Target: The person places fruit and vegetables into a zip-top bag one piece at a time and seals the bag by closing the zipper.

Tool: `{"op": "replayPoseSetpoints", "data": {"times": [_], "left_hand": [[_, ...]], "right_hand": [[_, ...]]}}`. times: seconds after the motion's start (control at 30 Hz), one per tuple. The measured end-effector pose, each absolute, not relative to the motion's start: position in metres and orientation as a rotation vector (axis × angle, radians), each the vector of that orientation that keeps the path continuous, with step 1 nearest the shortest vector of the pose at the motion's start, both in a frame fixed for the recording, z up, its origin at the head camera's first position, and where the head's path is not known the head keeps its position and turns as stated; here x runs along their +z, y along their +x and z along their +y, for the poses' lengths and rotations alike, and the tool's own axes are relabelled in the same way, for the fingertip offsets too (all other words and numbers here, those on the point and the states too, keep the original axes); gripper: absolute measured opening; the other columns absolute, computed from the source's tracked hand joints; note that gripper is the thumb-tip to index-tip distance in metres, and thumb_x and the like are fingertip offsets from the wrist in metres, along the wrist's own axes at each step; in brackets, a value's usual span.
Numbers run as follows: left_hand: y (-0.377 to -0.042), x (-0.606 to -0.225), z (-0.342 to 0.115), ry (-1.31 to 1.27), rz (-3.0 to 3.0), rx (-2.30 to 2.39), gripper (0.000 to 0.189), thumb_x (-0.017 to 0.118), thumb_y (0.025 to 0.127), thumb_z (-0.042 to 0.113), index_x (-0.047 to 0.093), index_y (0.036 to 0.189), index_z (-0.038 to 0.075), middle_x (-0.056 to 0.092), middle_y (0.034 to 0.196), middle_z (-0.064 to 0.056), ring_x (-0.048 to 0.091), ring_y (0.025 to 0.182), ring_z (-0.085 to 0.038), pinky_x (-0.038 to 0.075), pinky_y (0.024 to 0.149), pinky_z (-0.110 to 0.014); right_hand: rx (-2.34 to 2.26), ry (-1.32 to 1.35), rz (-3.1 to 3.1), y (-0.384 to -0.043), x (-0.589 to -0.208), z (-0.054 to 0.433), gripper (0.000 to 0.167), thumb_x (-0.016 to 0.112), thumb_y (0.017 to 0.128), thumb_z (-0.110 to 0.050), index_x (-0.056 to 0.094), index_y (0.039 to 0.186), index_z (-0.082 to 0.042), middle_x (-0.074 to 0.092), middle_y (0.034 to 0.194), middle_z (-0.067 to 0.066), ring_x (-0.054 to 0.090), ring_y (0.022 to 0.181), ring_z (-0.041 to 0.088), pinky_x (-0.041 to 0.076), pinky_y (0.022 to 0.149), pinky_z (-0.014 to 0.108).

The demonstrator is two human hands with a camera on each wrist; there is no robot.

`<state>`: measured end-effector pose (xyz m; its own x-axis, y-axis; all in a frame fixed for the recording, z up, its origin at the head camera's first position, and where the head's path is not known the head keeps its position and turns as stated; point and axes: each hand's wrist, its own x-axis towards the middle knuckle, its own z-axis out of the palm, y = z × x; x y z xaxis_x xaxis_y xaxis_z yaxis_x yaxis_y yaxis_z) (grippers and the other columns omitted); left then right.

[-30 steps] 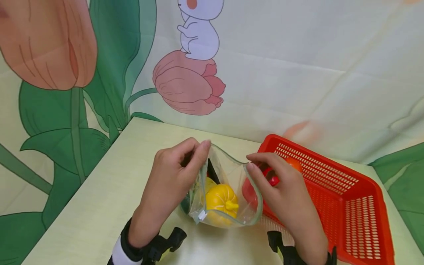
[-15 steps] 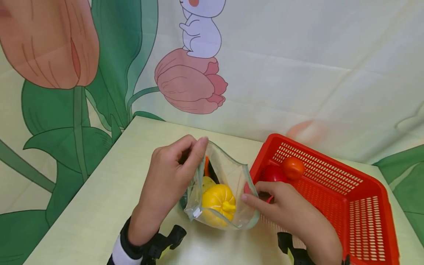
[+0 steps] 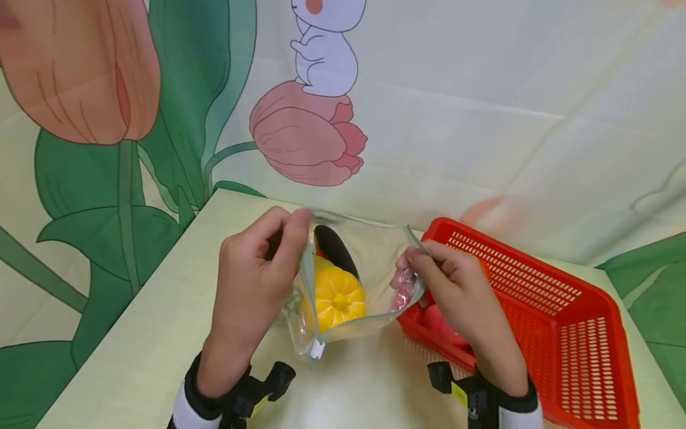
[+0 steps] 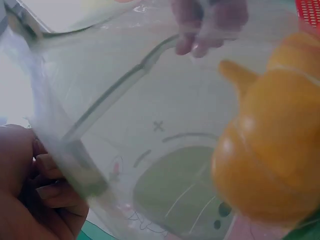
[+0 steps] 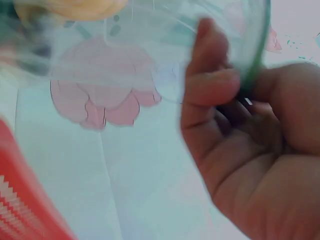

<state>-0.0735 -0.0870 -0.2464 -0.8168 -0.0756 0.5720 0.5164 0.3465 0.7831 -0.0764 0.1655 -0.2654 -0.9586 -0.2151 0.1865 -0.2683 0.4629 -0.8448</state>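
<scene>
A clear zip bag point(image 3: 377, 256) with a pale green rim hangs open between both hands. My left hand point(image 3: 257, 280) pinches its left edge between thumb and curled fingers. At the opposite edge my right hand point(image 3: 466, 298) pinches the rim, some of its fingertips showing pinkish through the plastic. Inside the bag lie a toy yellow pumpkin point(image 3: 340, 301) and a long dark rounded thing point(image 3: 336, 250). A white slider point(image 3: 317, 349) sits at the bag's near left corner. The left wrist view shows the pumpkin point(image 4: 270, 140) close up through the plastic.
A red plastic basket point(image 3: 541, 298) stands to the right, partly behind my right hand. It holds a pinkish-red round thing point(image 3: 442, 325) and an orange-red one mostly hidden by the hand. The pale tabletop point(image 3: 161, 333) meets a printed cloth backdrop point(image 3: 482, 119).
My right hand has moved up from the bag's lower right side and taken hold of the rim. My left hand has shifted left, and the bag's mouth is stretched wider.
</scene>
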Motion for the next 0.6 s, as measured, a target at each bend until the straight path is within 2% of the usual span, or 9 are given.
{"op": "replayPoseSetpoints", "data": {"times": [0.13, 0.23, 0.43, 0.6], "left_hand": [[-0.071, -0.242, -0.089, -0.346, -2.01, -1.565, 0.027, 0.055, 0.096, 0.026, 0.055, 0.072, 0.014, 0.038, 0.052, 0.005, 0.04, 0.047, -0.01, 0.03, 0.041, -0.025], [-0.07, -0.24, -0.091, -0.329, -1.948, -1.593, 0.026, 0.054, 0.097, 0.022, 0.054, 0.075, 0.009, 0.037, 0.052, 0.003, 0.039, 0.046, -0.011, 0.029, 0.039, -0.025], [-0.067, -0.232, -0.091, -0.36, -1.837, -1.633, 0.02, 0.054, 0.096, 0.012, 0.052, 0.082, -0.002, 0.036, 0.054, 0.001, 0.035, 0.045, -0.01, 0.028, 0.039, -0.025], [-0.064, -0.226, -0.091, -0.395, -1.755, -1.721, 0.019, 0.052, 0.096, 0.007, 0.051, 0.083, -0.007, 0.036, 0.052, 0.002, 0.032, 0.041, -0.009, 0.027, 0.037, -0.025]], "right_hand": [[1.718, 0.402, -2.441, -0.086, -0.255, 0.152, 0.022, 0.051, 0.098, -0.028, 0.065, 0.096, -0.012, 0.068, 0.088, 0.007, 0.066, 0.075, 0.023, 0.056, 0.069, 0.029], [1.797, 0.359, -2.352, -0.087, -0.242, 0.139, 0.026, 0.052, 0.097, -0.029, 0.065, 0.096, -0.006, 0.068, 0.092, 0.01, 0.067, 0.082, 0.026, 0.055, 0.08, 0.03], [1.877, 0.339, -2.248, -0.087, -0.223, 0.122, 0.031, 0.051, 0.098, -0.028, 0.061, 0.094, 0.001, 0.067, 0.094, 0.014, 0.065, 0.082, 0.03, 0.055, 0.081, 0.031], [1.882, 0.364, -2.186, -0.089, -0.217, 0.122, 0.03, 0.052, 0.097, -0.028, 0.063, 0.093, 0.0, 0.067, 0.09, 0.014, 0.065, 0.079, 0.029, 0.056, 0.078, 0.031]]}}
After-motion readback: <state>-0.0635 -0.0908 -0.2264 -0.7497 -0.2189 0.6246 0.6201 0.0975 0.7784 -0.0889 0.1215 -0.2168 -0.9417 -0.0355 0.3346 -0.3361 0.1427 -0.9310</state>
